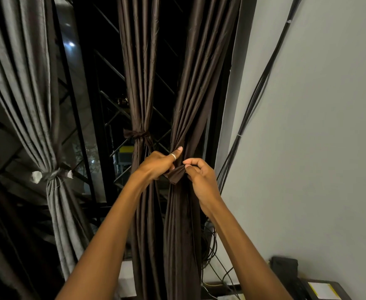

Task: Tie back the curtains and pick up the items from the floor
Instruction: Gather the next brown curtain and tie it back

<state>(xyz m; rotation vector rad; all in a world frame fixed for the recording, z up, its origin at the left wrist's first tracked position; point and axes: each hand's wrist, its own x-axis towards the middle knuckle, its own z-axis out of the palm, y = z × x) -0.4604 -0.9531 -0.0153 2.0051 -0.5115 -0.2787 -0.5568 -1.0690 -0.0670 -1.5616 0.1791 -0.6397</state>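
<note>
Curtains hang in 3 bunches before a dark window with a metal grille [108, 100]. At the left, the grey curtain [26, 83] is gathered and bound at its waist by a grey tie [53, 174]. The middle curtain [139, 83], dark brown, is cinched by a brown bow [137, 135]. Just beside it, against the window's right edge, the right curtain [190, 94] is also dark brown, and both hands work at its waist. A brown strip [175, 174] of cloth crosses the front of this curtain between the 2 hands. The left hand [156, 165] has its fingers curled around the strip's left end, while its thumb, wearing a silver ring [173, 156], points up and presses against the folds. The right hand [201, 178] pinches the strip's right end between thumb and bent fingers. The 2 hands almost touch. Below them the curtain falls in straight, narrow pleats. On the right, a pale wall [307, 126] carries a bundle of black cables [253, 100] running down beside the window frame. In the lower right corner, a black box [286, 269] stands near a dark ledge [342, 284].
</note>
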